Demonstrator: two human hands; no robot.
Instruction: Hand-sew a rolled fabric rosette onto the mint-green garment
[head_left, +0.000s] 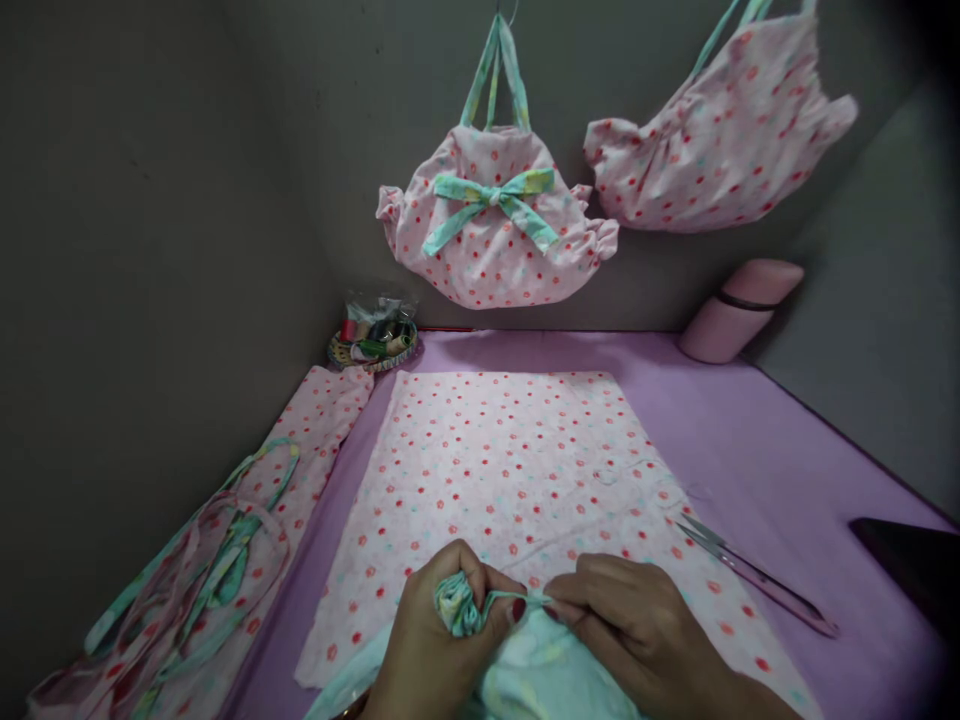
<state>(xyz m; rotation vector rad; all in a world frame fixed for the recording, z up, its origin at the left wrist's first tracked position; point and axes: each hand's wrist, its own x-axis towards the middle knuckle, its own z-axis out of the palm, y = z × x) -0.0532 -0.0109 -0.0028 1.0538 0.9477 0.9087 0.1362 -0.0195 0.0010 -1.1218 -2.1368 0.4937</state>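
My left hand [435, 640] is closed around a bunched piece of mint-green cloth [457, 603] at the near edge of the work surface. My right hand [637, 630] pinches the same green cloth just to the right, where it narrows into a thin gathered neck. More of the green cloth [540, 675] spreads out below both hands. Under them lies a flat pink sheet of fabric with red dots [510, 470] on the purple surface [750, 450].
Thin scissors [757, 577] lie right of the dotted sheet. Pink dotted pieces with green straps [225, 560] lie at the left. A small dish of thread spools [373, 340] sits at the back. Two finished dotted bags [495, 220] [720, 140] hang on the grey wall; a pink cylinder [739, 310] leans at the back right.
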